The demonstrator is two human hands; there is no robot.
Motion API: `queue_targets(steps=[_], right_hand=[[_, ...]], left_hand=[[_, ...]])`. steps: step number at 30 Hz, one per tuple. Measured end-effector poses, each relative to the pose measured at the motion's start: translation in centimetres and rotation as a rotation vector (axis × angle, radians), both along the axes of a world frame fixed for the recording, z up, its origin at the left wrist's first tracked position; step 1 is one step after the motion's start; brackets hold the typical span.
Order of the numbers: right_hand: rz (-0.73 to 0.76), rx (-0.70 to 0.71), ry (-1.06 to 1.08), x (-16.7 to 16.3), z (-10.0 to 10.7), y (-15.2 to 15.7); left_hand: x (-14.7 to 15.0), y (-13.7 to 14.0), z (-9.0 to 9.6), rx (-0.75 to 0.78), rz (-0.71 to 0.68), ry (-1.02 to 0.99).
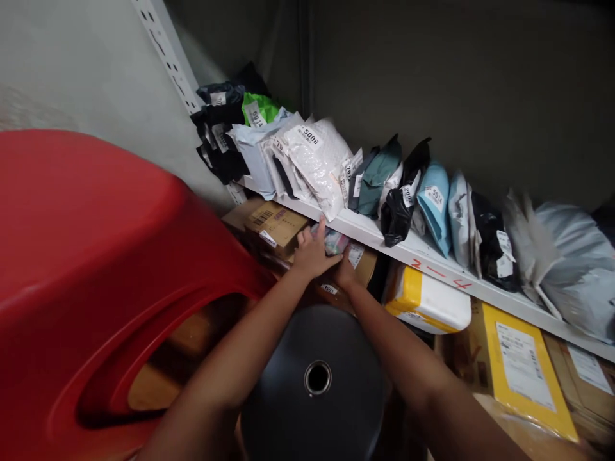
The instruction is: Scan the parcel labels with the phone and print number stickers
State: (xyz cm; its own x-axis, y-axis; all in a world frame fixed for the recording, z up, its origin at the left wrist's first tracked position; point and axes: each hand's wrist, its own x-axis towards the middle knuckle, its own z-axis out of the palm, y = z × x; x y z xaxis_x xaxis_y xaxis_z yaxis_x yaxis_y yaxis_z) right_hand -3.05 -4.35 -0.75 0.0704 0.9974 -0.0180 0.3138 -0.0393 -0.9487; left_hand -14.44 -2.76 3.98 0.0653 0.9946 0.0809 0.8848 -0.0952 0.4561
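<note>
My left hand (pixel 311 255) reaches below the edge of the upper shelf, its index finger stretched up and its thumb pointing right. Its fingers are apart, against a shiny plastic-wrapped package (pixel 335 242) with pinkish and greenish colours. Close by on the right, my right hand (pixel 344 271) is at the lower right side of that package; most of its fingers are hidden. The package lies on a brown cardboard box (pixel 366 264) bearing white labels. To the left of my hands is another brown box (pixel 275 225) with a label.
A white shelf (pixel 379 238) marked 2-4 carries several bagged parcels, among them a white one (pixel 319 157) labelled 5008. Below it are a yellow-and-white parcel (pixel 430 299) and a yellow-banded box (pixel 523 362). A red plastic chair (pixel 96 237) stands left, a dark round seat (pixel 317 339) in front.
</note>
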Motion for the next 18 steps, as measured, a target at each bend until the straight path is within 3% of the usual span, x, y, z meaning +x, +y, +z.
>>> queue_targets(steps=[3, 5, 8, 10, 12, 14, 16, 18], right_hand=[[0.045, 0.021, -0.072, 3.2, 0.9, -5.9], [-0.046, 0.091, -0.091, 7.7, 1.5, -12.0], [-0.552, 0.35, -0.361, 17.0, 2.4, -21.6], [-0.831, 0.379, -0.644, 23.0, 2.8, -26.2], [-0.796, 0.189, -0.912, 27.3, 3.0, -28.3], [-0.726, -0.096, -1.057, 29.4, 2.9, -28.0], [-0.68, -0.355, -1.083, 30.1, 2.7, -26.5], [-0.661, -0.486, -1.063, 30.5, 2.7, -25.3]], left_hand=[[1.4, -0.2, -1.0, 0.043, 0.092, 0.011], [1.9, -0.2, -1.2, 0.04, 0.148, -0.002], [2.0, -0.1, -1.1, 0.045, 0.241, -0.057], [1.9, 0.1, -1.0, 0.06, 0.264, -0.076], [2.0, 0.3, -1.1, 0.086, 0.25, -0.069], [2.1, 0.4, -1.3, 0.106, 0.228, -0.056], [2.3, 0.4, -1.4, 0.117, 0.211, -0.047], [2.4, 0.2, -1.3, 0.119, 0.203, -0.045]])
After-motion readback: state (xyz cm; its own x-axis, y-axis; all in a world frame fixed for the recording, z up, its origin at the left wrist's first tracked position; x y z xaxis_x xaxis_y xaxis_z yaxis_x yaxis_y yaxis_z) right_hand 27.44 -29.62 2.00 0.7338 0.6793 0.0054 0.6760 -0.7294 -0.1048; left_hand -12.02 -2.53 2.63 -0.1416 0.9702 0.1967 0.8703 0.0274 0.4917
